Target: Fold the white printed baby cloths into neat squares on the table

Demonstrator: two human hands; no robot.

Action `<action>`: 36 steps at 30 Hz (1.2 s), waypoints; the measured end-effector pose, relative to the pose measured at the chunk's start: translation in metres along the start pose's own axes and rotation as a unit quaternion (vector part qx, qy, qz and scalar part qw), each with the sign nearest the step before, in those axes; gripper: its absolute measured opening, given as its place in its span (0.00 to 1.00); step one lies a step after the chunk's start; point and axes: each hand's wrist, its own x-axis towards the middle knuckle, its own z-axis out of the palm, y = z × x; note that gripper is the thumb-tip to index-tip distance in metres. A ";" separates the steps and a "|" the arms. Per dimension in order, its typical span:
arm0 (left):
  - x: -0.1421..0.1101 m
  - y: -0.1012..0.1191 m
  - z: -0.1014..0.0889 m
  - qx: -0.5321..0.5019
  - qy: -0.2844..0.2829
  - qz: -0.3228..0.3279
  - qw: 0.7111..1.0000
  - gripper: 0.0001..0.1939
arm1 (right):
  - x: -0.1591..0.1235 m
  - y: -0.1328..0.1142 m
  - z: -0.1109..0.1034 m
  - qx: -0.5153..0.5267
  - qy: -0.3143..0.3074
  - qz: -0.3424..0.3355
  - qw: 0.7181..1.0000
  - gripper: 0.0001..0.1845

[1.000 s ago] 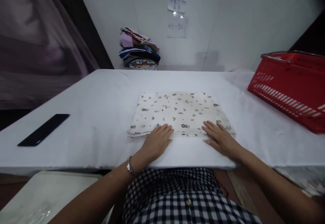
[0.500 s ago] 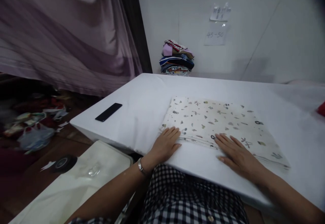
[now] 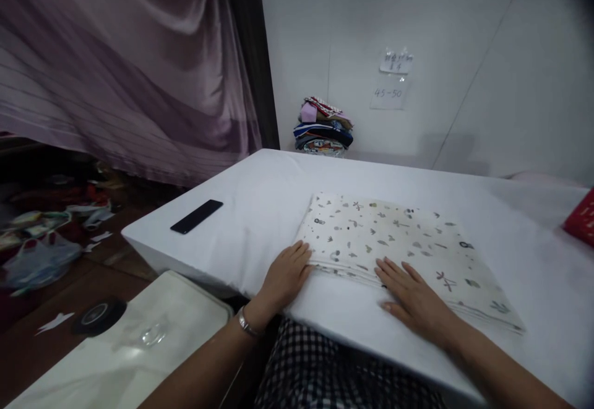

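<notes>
A cream cloth (image 3: pixel 394 232) printed with small leaves and figures lies folded in flat layers on the white-covered table (image 3: pixel 260 205). At its near left corner rests my left hand (image 3: pixel 286 276), fingers stretched out and touching the fold, with a metal band on the wrist. My right hand (image 3: pixel 413 297) lies flat on the near edge of the cloth, around the middle, its fingers extended and the thumb on the table cover. Neither hand grips anything.
On the table's left lies a black phone (image 3: pixel 197 216). A stack of folded fabrics (image 3: pixel 323 130) stands by the wall. A red object (image 3: pixel 580 220) sits at the right edge. A white stool-like surface (image 3: pixel 158 328) and a plastic bag (image 3: pixel 41 260) are at lower left.
My left hand has slid left to the cloth's corner. My right hand has shifted slightly left along the near edge. The view has tilted up a little.
</notes>
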 end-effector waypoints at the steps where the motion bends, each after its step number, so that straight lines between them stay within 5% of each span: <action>1: -0.002 -0.002 0.001 -0.014 -0.002 -0.005 1.000 0.19 | 0.001 0.000 0.004 -0.003 -0.002 -0.003 1.000 0.34; 10: 0.021 -0.010 -0.008 -0.125 0.067 -0.173 0.975 0.15 | 0.000 -0.001 0.001 0.029 -0.033 0.014 0.999 0.33; 17: 0.046 -0.014 -0.009 -0.069 -0.041 -0.286 0.955 0.23 | 0.026 -0.022 -0.020 0.072 -0.054 0.040 0.995 0.33; 23: 0.051 -0.019 -0.013 -0.084 -0.102 -0.308 0.942 0.26 | 0.031 -0.030 0.002 0.049 -0.045 0.010 0.998 0.35; 31: 0.065 -0.019 -0.027 -0.053 -0.185 -0.302 0.933 0.18 | 0.030 -0.030 -0.001 0.047 -0.047 0.018 0.998 0.36; 36: 0.064 -0.015 -0.025 -0.062 -0.163 -0.303 0.937 0.15 | 0.031 -0.034 -0.005 0.059 -0.047 0.031 0.997 0.36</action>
